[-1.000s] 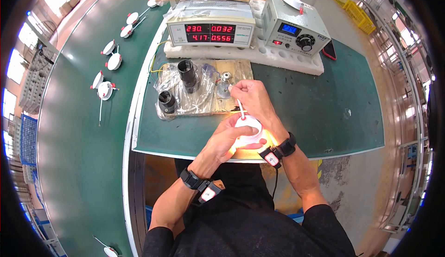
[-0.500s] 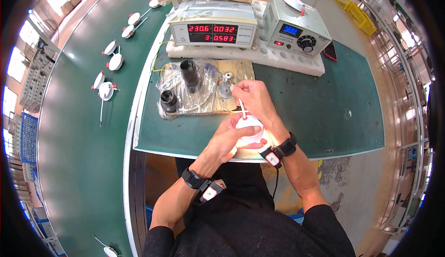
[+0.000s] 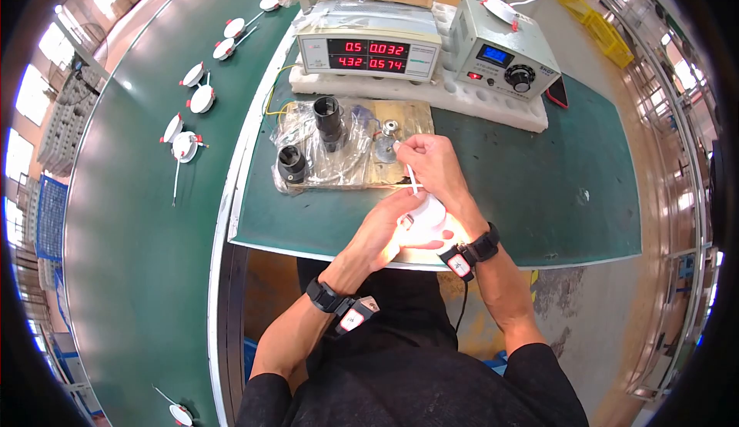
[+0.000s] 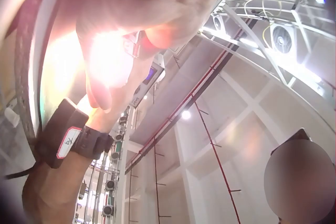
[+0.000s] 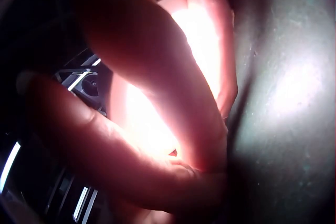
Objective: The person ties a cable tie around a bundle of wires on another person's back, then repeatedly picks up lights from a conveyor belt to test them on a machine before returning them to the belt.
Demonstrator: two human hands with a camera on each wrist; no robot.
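A lit white round downlight (image 3: 429, 213) glows strongly in my left hand (image 3: 385, 227), close above the bench's front edge. The left thumb lies near the lamp's cable side, the other fingers beneath it. My right hand (image 3: 436, 164) pinches the lamp's white cable (image 3: 412, 178) close to its end, right beside a round metal contact (image 3: 389, 127) on the wooden board (image 3: 408, 110). In the left wrist view the lamp (image 4: 109, 58) is washed out by its own light, with a metal spring clip (image 4: 132, 44) at its edge. Glowing fingers (image 5: 157, 50) cover much of it in the right wrist view.
Two black sockets (image 3: 327, 115) stand on the plastic-wrapped part of the board. Behind are a power meter (image 3: 369, 56) with red digits and a grey regulator box (image 3: 504, 50), both on white foam (image 3: 500, 114). Several downlights (image 3: 185, 147) lie along the green belt (image 3: 131, 257) at left.
My left thumb has moved off the lamp's face toward its cable side. The meter's digits have changed. My right hand keeps its pinch on the cable, and the head view has shifted slightly.
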